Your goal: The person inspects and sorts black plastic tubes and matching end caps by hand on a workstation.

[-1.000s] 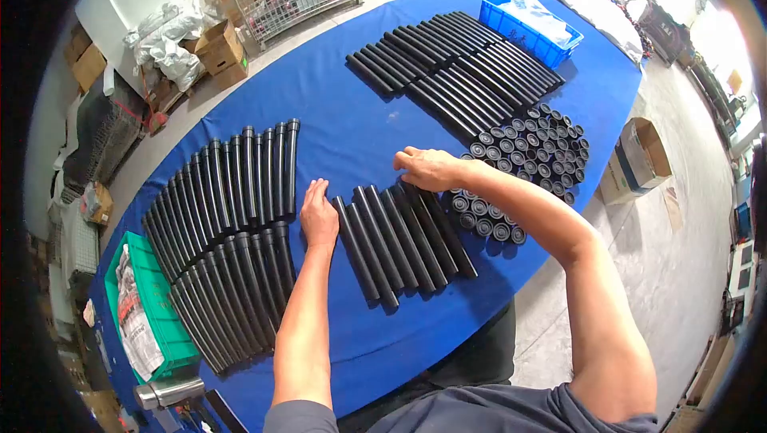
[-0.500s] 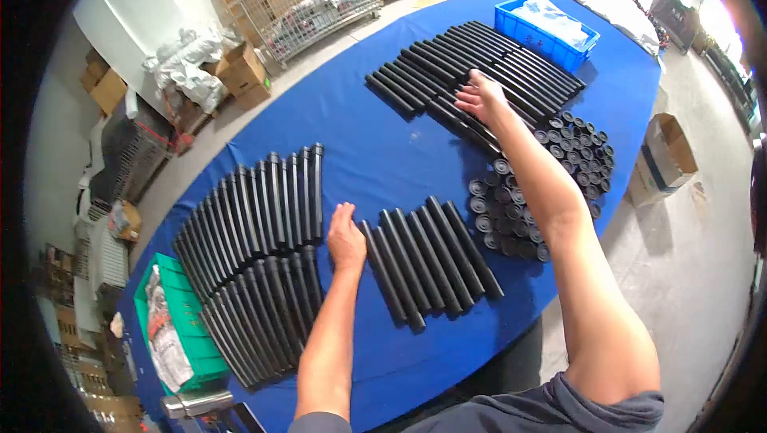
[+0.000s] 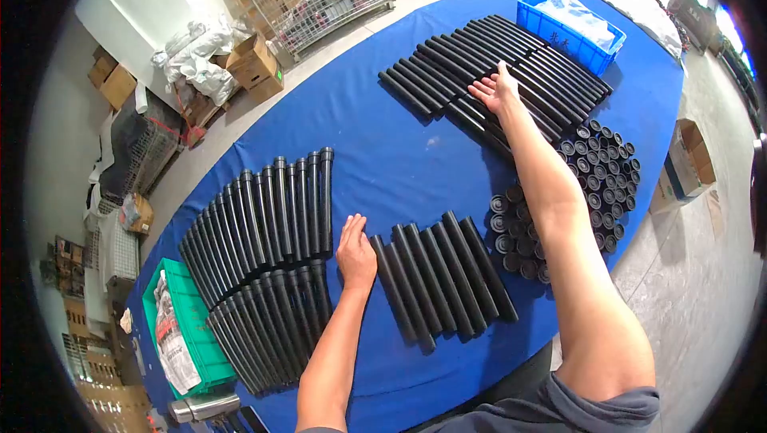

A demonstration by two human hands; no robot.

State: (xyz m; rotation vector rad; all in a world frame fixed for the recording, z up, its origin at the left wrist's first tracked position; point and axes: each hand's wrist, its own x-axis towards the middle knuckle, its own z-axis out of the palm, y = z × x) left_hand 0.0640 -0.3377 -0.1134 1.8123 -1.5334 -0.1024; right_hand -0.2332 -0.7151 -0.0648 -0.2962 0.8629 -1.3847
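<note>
My left hand (image 3: 356, 253) rests on the blue cloth with fingers stretched out, its edge beside a row of several black tubes (image 3: 435, 277) lying side by side. Over the far batch of black tubes (image 3: 551, 65), my right hand (image 3: 497, 91) reaches out, palm turned sideways and fingers apart, with nothing held. Left of my left hand lie two fanned rows of capped black tubes (image 3: 260, 209). Under and beside my right forearm stand many round black caps (image 3: 611, 181) in a cluster, partly covered by the arm.
A blue crate (image 3: 571, 29) with clear plastic bags stands at the far end of the table. At the left edge sits a green crate (image 3: 188, 329) holding crumpled bags. A cardboard box (image 3: 691, 161) is on the floor at right; wire cages (image 3: 335, 13) stand beyond the table.
The view has shifted a little, so the table and tubes appear slightly further right. Both hands keep about the same places relative to the tubes.
</note>
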